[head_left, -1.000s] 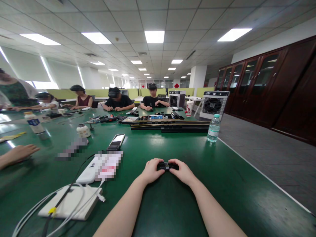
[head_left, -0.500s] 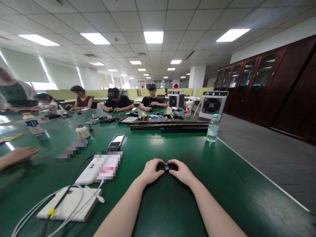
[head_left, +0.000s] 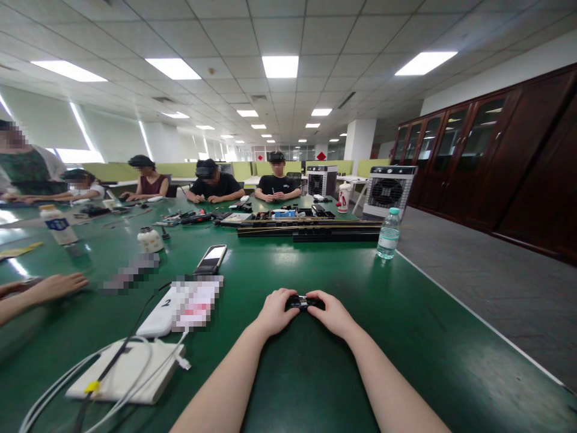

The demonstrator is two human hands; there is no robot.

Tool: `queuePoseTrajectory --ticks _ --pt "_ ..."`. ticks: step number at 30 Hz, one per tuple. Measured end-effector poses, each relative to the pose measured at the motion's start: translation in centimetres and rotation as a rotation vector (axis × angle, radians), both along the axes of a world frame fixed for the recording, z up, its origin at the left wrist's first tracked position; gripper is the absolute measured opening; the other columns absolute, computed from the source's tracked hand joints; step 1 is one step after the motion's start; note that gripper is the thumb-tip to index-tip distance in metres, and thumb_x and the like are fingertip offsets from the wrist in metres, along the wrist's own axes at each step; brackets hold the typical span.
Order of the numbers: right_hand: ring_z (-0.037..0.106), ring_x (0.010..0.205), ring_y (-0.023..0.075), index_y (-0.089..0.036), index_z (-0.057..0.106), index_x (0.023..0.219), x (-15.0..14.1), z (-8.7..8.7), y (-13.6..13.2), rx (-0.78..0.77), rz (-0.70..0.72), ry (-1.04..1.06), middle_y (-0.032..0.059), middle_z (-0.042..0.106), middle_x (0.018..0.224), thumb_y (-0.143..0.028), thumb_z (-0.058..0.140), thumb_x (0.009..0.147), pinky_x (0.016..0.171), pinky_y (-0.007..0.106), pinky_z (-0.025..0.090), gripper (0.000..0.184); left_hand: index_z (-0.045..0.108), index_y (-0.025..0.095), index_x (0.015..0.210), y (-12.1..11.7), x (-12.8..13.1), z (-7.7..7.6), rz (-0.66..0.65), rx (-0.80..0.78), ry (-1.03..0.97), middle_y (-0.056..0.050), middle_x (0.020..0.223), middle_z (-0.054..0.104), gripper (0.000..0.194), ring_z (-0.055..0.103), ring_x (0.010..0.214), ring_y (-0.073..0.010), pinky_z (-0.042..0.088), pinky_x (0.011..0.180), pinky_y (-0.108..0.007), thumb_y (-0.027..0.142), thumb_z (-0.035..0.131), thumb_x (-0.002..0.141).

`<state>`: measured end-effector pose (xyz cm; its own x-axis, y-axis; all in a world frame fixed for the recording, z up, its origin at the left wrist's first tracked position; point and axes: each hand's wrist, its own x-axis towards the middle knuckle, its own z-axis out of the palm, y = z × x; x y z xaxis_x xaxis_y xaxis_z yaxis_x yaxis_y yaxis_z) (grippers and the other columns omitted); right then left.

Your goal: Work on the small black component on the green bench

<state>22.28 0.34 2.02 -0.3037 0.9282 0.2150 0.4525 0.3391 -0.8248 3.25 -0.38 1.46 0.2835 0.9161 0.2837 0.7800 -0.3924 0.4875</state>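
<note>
Both my hands are on a small dark object (head_left: 303,302), black with a silvery part in its middle, close to the green tabletop (head_left: 311,367). My left hand (head_left: 276,311) grips its left end between thumb and fingers. Its right end is in my right hand (head_left: 332,312), held the same way. My fingers cover both ends, and the piece is too small to tell its kind.
Left of my arms lie a white power bank (head_left: 157,313), a phone (head_left: 211,260) and a white box (head_left: 126,373) with cables. A water bottle (head_left: 388,233) stands right, near black rails (head_left: 336,233). Another person's hand (head_left: 58,287) rests at far left.
My hands stay nearly in place, and the object between them seems slightly tilted. At the left, the other person's hand has moved further in over the table.
</note>
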Motion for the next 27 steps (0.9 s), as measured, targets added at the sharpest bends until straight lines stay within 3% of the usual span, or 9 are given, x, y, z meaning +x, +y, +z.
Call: queuePoseTrajectory --ticks 9,18,27 --pt "0.060 0.095 0.0206 -0.021 0.063 0.099 -0.08 0.24 -0.15 0.018 -0.005 -0.009 0.0044 0.066 0.100 -0.022 0.062 0.067 0.089 0.035 0.044 0.032 0.056 0.021 0.107 0.01 -0.01 0.04 0.007 0.011 0.005 -0.005 0.108 0.060 0.034 0.053 0.101 -0.0224 0.040 0.089 -0.035 0.026 0.062 0.074" --pt "0.058 0.096 0.0233 -0.024 0.068 0.089 -0.26 0.35 -0.38 0.109 -0.011 -0.140 0.0027 0.067 0.097 -0.022 0.064 0.065 0.089 0.039 0.042 0.024 0.053 0.021 0.115 -0.03 0.01 0.17 0.002 -0.024 -0.020 -0.005 0.112 0.060 0.046 0.053 0.104 -0.0234 0.040 0.092 -0.036 0.027 0.065 0.070" --pt "0.057 0.096 0.0218 -0.022 0.066 0.088 -0.29 0.39 -0.35 0.099 -0.016 -0.097 0.0033 0.067 0.096 -0.024 0.062 0.068 0.089 0.037 0.041 0.021 0.056 0.021 0.109 -0.15 -0.02 0.37 -0.013 -0.019 0.004 -0.004 0.107 0.062 0.037 0.054 0.102 -0.0231 0.041 0.090 -0.035 0.028 0.063 0.073"
